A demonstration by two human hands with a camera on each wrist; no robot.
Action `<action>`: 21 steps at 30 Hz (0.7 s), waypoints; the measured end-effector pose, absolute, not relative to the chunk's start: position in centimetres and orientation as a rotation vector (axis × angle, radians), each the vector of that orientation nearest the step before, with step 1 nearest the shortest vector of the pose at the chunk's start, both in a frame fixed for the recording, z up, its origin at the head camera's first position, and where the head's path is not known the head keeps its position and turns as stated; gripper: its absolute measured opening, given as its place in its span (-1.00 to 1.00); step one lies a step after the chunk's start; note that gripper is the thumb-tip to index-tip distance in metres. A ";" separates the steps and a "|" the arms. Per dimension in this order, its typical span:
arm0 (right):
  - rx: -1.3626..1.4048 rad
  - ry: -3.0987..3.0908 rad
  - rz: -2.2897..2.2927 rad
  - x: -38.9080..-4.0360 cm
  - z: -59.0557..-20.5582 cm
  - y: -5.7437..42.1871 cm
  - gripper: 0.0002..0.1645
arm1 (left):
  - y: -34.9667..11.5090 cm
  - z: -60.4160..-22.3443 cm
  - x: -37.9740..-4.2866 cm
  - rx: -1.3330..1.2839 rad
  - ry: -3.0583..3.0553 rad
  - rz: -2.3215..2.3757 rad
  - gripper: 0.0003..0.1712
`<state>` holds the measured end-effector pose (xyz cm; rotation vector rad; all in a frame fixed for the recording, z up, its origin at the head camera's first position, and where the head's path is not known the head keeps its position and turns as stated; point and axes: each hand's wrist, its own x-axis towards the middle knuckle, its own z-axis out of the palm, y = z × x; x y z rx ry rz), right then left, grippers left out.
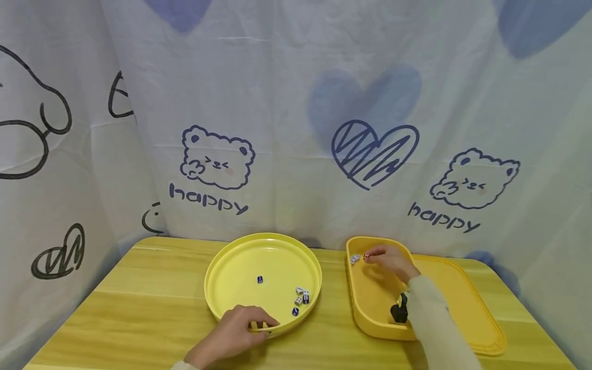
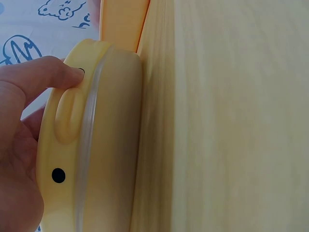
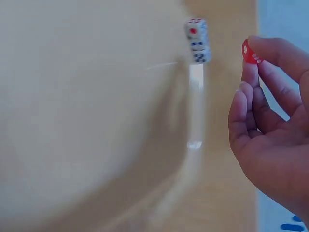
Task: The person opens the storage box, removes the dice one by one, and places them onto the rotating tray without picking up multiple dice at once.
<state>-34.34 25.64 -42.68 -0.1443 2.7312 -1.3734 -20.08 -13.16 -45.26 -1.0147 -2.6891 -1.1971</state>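
Note:
At the near rim of a round yellow tray (image 1: 217, 257), my left hand (image 1: 238, 329) grips the edge, its thumb against the outer wall in the left wrist view. Inside lie several small dice, among them a blue die (image 1: 260, 279) near the middle and a white die (image 1: 298, 301) in a cluster at the right. My right hand (image 1: 390, 262) reaches over the far end of an orange box (image 1: 370, 295). Between thumb and fingertips it pinches a red die (image 3: 251, 53). Close beside this die, several white dice (image 3: 197, 41) sit together in the box.
A black object (image 1: 399, 312) with a yellow part lies at the near end of the box, partly hidden by the right sleeve. Right of the box is a flat orange lid (image 1: 467, 303) on the wooden table (image 1: 152, 293). A printed curtain (image 1: 287, 169) hangs behind.

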 end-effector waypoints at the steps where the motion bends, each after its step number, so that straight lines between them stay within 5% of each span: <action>1: -0.122 2.731 -1.389 -34.2 -42.3 25.6 -0.79 | -13.2 -45.2 -20.1 -1.008 -2.695 -1.201 -0.77; 21: -0.338 2.841 -1.536 -28.6 -36.3 18.9 -0.87 | -13.1 -45.3 -20.1 -1.036 -2.667 -1.199 -0.79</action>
